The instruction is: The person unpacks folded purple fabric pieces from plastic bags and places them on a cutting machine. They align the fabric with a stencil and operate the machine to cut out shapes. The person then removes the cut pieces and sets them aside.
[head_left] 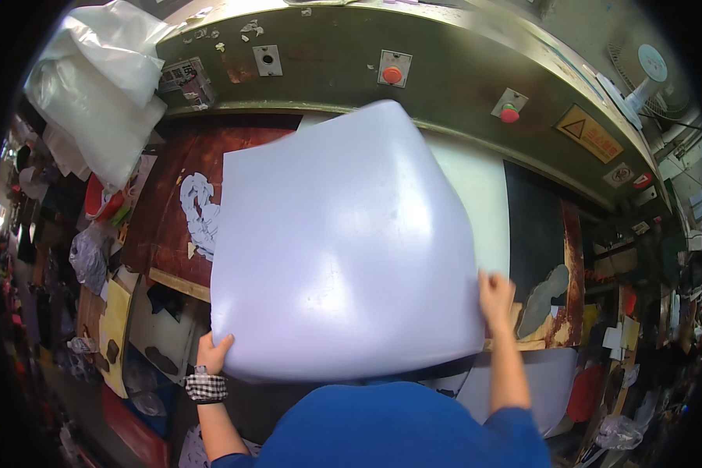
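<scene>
A large, glossy, pale lavender sheet (335,242) bulges upward in front of me and covers much of the work surface. My left hand (214,352) grips its near left corner, the thumb on top and the fingers hidden beneath. At the right edge, my right hand (496,298) is closed on the sheet with curled fingers. Part of a white board (483,195) shows beyond the sheet's right side. A black mat (537,226) lies to the right of that board. The sheet hides whatever is directly below it.
Behind the work surface runs a green machine beam (320,70) with red push buttons (391,75). Crumpled bluish scraps (200,214) lie on the reddish-brown surface (160,199) at left. Clear plastic sheeting (97,93) hangs at the far left. A grey offcut (540,303) rests near the right.
</scene>
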